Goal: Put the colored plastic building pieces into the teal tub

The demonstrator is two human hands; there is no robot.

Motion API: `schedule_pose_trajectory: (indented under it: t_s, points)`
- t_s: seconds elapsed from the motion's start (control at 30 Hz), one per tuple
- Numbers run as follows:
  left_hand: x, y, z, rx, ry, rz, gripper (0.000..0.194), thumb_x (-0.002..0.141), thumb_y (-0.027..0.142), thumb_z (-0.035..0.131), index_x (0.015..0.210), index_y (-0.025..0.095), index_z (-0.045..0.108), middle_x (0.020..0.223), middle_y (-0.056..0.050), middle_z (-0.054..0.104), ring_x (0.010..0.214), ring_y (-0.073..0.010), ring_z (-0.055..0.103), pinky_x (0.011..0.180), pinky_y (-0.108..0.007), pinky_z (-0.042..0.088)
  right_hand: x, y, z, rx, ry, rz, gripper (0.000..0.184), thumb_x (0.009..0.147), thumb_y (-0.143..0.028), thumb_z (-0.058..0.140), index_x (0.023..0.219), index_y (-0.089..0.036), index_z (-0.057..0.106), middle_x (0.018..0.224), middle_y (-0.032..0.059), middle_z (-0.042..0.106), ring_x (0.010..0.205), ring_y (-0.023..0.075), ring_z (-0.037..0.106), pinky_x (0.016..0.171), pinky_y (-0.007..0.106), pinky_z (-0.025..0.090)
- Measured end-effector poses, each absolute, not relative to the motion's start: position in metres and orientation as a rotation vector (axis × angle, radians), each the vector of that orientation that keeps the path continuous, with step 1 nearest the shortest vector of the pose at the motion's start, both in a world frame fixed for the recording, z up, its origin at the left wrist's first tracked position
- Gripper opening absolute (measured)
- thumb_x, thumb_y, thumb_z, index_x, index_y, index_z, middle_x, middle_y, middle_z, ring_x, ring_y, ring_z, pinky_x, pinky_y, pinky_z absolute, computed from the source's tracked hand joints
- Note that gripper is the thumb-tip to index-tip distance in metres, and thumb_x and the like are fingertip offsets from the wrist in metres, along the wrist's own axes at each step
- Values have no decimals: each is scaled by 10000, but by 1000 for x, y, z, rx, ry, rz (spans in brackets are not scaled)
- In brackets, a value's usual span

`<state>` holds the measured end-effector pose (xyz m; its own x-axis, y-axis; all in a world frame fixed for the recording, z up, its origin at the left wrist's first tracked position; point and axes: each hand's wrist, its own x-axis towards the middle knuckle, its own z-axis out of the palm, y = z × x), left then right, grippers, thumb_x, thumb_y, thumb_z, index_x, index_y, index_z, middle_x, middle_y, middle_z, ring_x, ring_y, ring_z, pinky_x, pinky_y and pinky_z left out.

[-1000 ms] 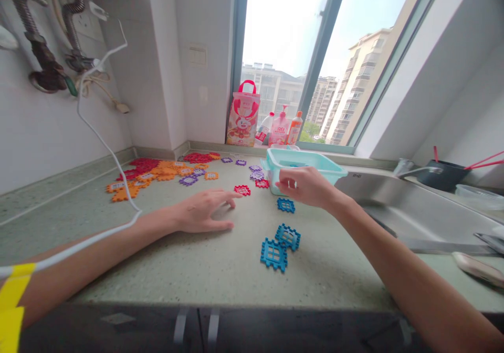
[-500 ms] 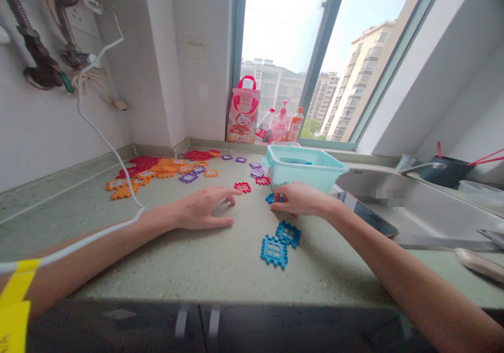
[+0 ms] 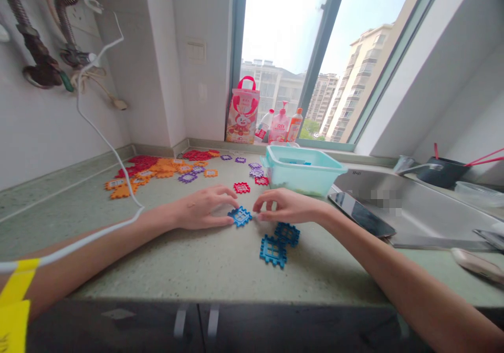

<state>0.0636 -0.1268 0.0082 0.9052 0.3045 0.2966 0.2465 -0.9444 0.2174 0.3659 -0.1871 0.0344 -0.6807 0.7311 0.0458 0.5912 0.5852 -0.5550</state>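
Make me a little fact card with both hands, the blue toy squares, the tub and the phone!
Left hand: fingertips at the left edge of a blue plastic toothed square
Right hand: fingertips close to that square's right side; contact unclear
Nearer the camera: two blue plastic toothed squares, overlapping or touching
Pale turquoise plastic tub: behind right hand, blue items inside
Black phone: at the sink's edge
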Motion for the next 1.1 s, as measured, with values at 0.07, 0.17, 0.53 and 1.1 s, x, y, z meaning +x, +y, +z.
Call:
schedule_pose_trajectory:
  t_s: [0.07,0.17,0.53,1.1]
  points:
    - [64,-127,9,2896,433,511,305,998,456,661,1227,266,725,1364,-88,653,1275,-258,628,1127,-372,464,376,-189,43,-1263,-2583,807,340,914,-494,781,1079,-197,773,979,44,754,851,215,687,689,267,497]
    - [64,-128,8,2885,440,531,278,981,436,678,1191,260,726,1344,-86,665,1258,-258,635,1119,-377,471,388,-190,51,-1502,-2642,808,343,823,-440,867,1067,-219,771,946,26,757,817,221,697,651,269,483]
    - [65,-126,9,2867,576,543,304,948,508,690,1044,220,678,1254,-90,704,1170,-270,652,1038,-391,481,375,-174,22,-1424,-2569,258,440,1096,-525,512,1331,-201,697,1285,135,703,1140,301,664,987,398,491]
    - [73,-129,4,2751,688,645,382,871,439,750,1170,226,642,1093,-50,742,1018,-243,698,926,-349,516,344,-178,7,-1116,-2304,152,361,927,-458,842,1162,-224,700,1092,52,718,833,183,658,770,298,493]
